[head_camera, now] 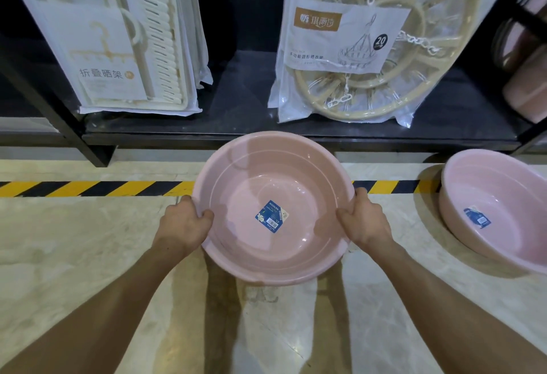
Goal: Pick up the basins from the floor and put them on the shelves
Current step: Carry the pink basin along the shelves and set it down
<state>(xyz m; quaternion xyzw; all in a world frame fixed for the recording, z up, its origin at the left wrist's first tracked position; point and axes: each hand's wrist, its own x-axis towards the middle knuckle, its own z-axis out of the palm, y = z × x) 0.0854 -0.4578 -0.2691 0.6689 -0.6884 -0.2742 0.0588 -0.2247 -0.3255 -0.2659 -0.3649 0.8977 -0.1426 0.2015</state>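
A pink round basin (260, 172) with a blue label inside is held above the floor, in front of the black bottom shelf (236, 125). My left hand (185, 222) grips its left rim and my right hand (364, 219) grips its right rim, thumbs inside. A second pink basin (500, 196), also labelled, rests tilted on the floor at the right.
On the shelf stand a bagged folding drying rack (124, 47) at the left and a bagged round clip hanger (364, 47) at the right, with a gap between them. Pink items (527, 89) sit at the far right. Yellow-black tape (88, 188) crosses the pale floor.
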